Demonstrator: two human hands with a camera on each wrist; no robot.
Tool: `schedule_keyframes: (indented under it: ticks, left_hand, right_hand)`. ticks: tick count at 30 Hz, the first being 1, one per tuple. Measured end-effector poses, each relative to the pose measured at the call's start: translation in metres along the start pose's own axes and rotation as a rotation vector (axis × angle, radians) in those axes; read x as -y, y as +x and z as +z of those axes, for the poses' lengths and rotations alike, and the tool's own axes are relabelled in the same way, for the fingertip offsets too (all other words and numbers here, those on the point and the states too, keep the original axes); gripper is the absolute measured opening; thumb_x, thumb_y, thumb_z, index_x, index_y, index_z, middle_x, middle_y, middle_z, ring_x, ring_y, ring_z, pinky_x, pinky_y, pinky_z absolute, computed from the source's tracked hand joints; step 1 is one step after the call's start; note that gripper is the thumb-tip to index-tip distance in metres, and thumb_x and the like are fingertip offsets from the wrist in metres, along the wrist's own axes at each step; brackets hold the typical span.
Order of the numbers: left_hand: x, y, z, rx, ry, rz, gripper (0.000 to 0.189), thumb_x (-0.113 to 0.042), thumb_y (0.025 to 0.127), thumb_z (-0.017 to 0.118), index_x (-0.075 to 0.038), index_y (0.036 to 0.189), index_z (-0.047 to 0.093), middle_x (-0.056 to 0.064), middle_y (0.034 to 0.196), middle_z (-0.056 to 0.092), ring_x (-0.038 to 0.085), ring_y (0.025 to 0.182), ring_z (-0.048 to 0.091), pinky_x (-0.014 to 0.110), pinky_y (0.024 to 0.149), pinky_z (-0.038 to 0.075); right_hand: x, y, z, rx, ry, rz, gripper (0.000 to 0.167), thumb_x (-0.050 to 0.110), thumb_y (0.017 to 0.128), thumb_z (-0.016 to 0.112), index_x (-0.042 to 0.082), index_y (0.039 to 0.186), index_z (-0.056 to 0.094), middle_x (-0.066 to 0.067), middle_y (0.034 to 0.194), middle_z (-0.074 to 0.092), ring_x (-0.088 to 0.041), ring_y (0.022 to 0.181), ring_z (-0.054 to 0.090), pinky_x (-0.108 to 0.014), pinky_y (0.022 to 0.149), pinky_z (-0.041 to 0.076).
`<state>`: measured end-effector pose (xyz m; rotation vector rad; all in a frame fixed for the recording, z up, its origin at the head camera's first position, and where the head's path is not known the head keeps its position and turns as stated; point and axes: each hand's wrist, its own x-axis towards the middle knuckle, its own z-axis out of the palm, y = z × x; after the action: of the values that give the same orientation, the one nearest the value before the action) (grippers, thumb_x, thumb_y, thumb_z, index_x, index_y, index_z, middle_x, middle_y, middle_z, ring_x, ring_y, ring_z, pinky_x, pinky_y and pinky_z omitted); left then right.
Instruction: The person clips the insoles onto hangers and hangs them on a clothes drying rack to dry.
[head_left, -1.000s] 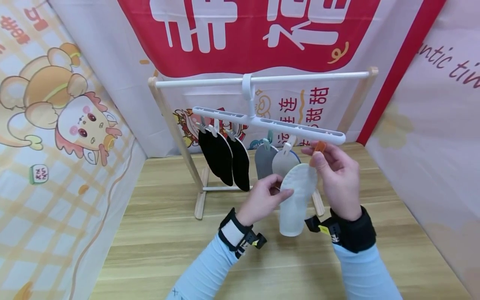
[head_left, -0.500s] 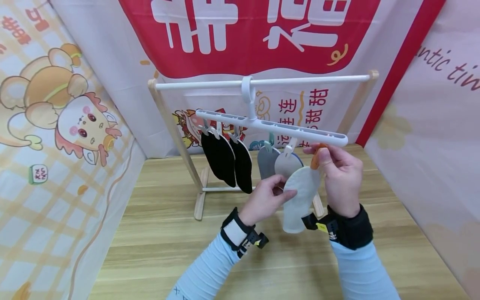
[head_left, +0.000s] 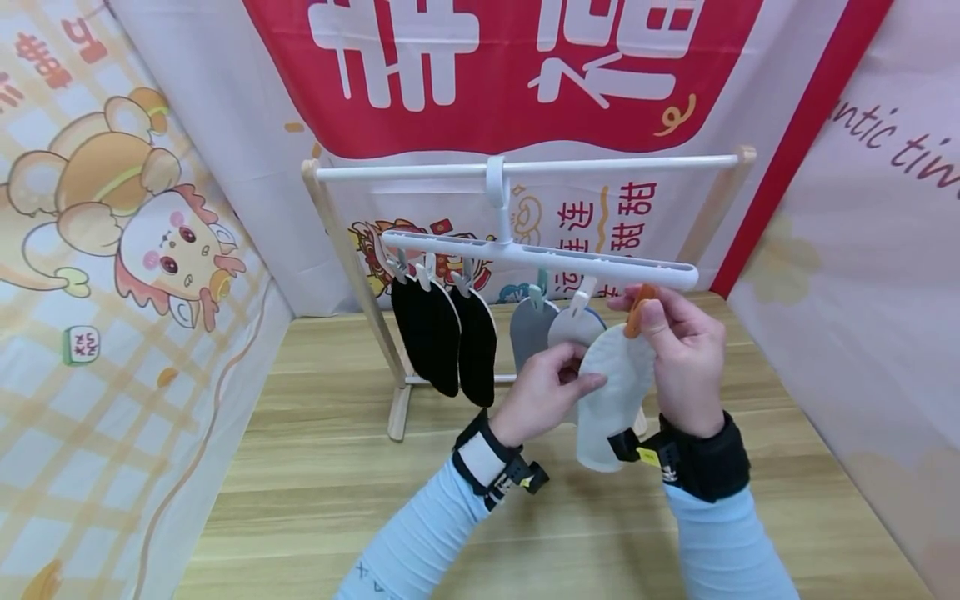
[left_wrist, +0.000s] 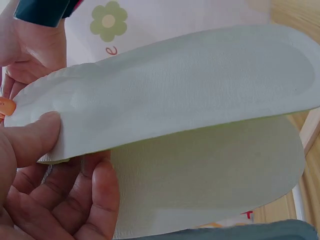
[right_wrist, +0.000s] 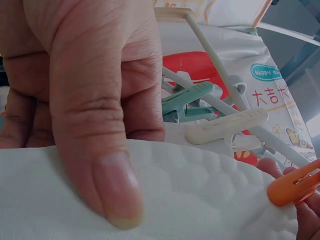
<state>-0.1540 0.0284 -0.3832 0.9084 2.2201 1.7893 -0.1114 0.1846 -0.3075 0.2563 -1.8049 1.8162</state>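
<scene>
A pale, dimpled insole [head_left: 615, 392] hangs in front of the others in the head view. My left hand [head_left: 543, 387] pinches its left edge; the left wrist view shows the thumb [left_wrist: 37, 135] lying on its pale face. At the insole's upper end, my right hand [head_left: 682, 358] pinches an orange clothespin [head_left: 640, 310] just below the right end of the white hanger [head_left: 540, 257]. The right wrist view shows the orange clothespin [right_wrist: 292, 185] at the insole's edge. Whether it joins the hanger is hidden by fingers. Behind are a light grey insole [head_left: 573, 327] and a darker grey one [head_left: 532, 327].
Black insoles [head_left: 425, 333] hang from clips on the hanger's left half. The hanger hooks over the white bar of a wooden-legged rack [head_left: 412, 172]. Beneath lies a wood-grain tabletop [head_left: 300, 508], with printed cloth walls [head_left: 862, 292] around it.
My left hand and the front insole have moved slightly right. My right hand keeps hold of the orange clothespin. The hanger has levelled a little, its left end lower.
</scene>
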Motion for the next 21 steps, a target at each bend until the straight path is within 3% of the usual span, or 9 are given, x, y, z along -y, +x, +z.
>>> schedule_keyframes:
  ticks: [13,21]
  left_hand:
    - [-0.003,0.0,0.0,-0.013,-0.046,-0.012,0.025,-0.02,0.094,0.068,-0.007,0.115,0.063,0.0,0.104,0.066,0.01,0.086,0.064,0.025,0.077,0.055]
    - [0.014,-0.004,-0.006,0.034,0.027,-0.152,0.042,-0.027,0.097,0.067,-0.012,0.135,0.058,0.004,0.118,0.065,0.01,0.095,0.064,0.025,0.081,0.054]
  right_hand:
    - [0.0,-0.002,-0.002,0.009,-0.109,0.008,0.027,0.011,0.099,0.059,-0.002,0.122,0.067,-0.009,0.102,0.073,-0.024,0.094,0.064,-0.032,0.093,0.047]
    - [-0.012,0.001,-0.013,0.131,-0.22,0.094,0.037,0.021,0.099,0.062,0.004,0.132,0.062,-0.009,0.112,0.071,-0.02,0.102,0.064,-0.022,0.091,0.05]
